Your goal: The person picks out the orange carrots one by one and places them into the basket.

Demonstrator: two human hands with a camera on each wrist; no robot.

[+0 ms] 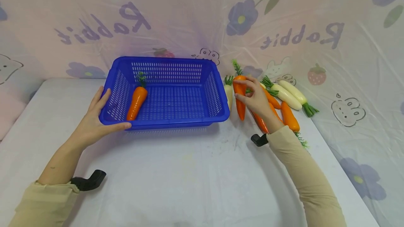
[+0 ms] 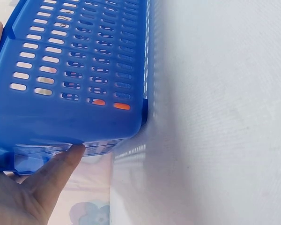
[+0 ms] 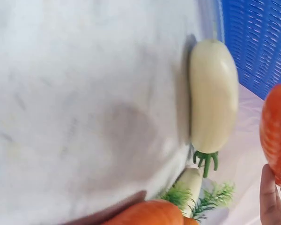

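White table (image 1: 189, 171); beyond my fingers, a pale sheet (image 1: 195, 16) printed with flowers, rabbits and mirrored "Rabbit" lettering. My right hand (image 1: 257, 95) pinches a carrot (image 1: 241, 104) near its upper end, fingers and thumb closed in narrow on it; leaves above them, tip below. My left hand (image 1: 91, 122) is spread wide at the near left corner of the basket (image 1: 176, 121), thumb along the near rim, fingers straight at the left side. A second carrot (image 1: 137, 103) lies in the basket, just right of my left fingers. Between my right fingers and the basket: a radish (image 1: 228, 95). Right of my right fingers: two radishes (image 1: 285, 95) side by side, and other carrots (image 1: 289, 116), some partly hidden by my hand; count uncertain.
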